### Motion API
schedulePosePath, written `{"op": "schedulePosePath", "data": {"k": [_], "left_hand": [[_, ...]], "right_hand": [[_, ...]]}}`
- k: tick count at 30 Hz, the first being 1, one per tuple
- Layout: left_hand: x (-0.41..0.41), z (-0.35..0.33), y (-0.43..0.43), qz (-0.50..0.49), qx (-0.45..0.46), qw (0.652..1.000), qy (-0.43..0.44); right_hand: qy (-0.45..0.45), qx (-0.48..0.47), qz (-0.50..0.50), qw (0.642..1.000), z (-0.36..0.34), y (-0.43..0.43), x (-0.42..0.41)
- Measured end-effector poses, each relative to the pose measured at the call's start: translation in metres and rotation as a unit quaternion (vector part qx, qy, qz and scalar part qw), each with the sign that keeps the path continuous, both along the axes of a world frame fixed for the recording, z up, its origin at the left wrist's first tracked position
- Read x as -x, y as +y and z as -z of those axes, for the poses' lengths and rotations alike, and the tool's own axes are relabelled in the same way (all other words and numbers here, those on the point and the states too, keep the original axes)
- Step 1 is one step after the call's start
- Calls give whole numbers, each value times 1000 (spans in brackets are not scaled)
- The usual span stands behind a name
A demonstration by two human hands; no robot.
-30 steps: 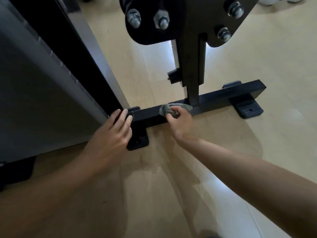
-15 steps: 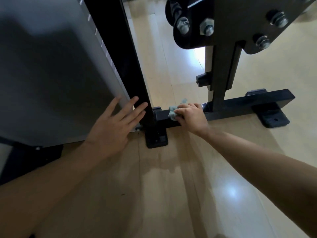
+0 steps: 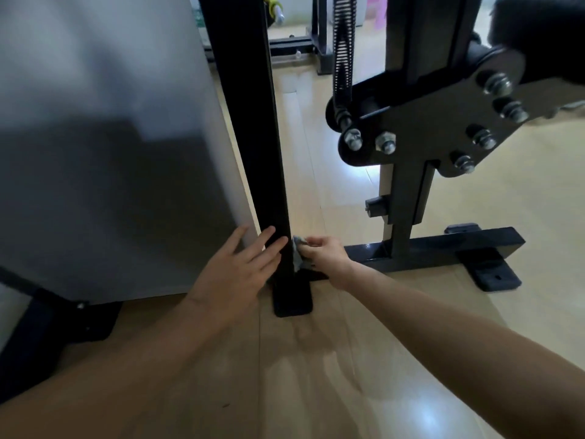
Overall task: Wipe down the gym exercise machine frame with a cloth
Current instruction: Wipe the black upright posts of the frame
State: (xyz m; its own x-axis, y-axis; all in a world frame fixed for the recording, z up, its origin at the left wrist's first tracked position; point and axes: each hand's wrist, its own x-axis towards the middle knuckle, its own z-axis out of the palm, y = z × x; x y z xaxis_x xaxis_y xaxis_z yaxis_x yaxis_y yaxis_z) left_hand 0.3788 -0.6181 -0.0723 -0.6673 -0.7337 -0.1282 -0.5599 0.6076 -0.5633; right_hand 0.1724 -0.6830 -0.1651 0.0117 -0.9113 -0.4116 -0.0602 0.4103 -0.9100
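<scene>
Our right hand [image 3: 326,258] pinching grey cloth [image 3: 297,255] against upright post [image 3: 250,122] base, cloth partly hidden by fingers, our left hand [image 3: 234,277] spread flat on post, post top cut off

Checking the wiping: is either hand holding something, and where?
The right hand pinches the bunched cloth near its top; the left hand holds nothing.

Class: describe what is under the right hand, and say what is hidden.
A grey cloth, gripped by the right hand against the black post. The end of the bar below is covered.
</scene>
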Motion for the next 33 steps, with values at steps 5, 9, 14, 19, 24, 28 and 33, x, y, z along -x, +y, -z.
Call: {"op": "schedulePosePath", "data": {"k": [5, 9, 14, 19, 24, 28, 33], "left_hand": [[26, -27, 7, -3, -25, 984, 174], [46, -56, 10, -87, -40, 888, 450], [68, -82, 13, -28, -41, 819, 572], [108, -115, 4, -22, -49, 783, 620], [134, -120, -3, -42, -89, 801, 591], [131, -114, -6, -39, -89, 799, 593], [128, -115, -6, -36, -129, 777, 615]], "right_hand": [[-140, 72, 40, 987, -89, 26, -7], [-105, 135, 8, 985, -150, 54, 11], [96, 312, 174, 929, -198, 97, 53], [343, 499, 259, 753, -235, 85, 104], [566, 532, 130, 617, -229, 53, 126], [613, 471, 63, 632, -201, 61, 132], [497, 441, 203, 719, -228, 74, 126]]}}
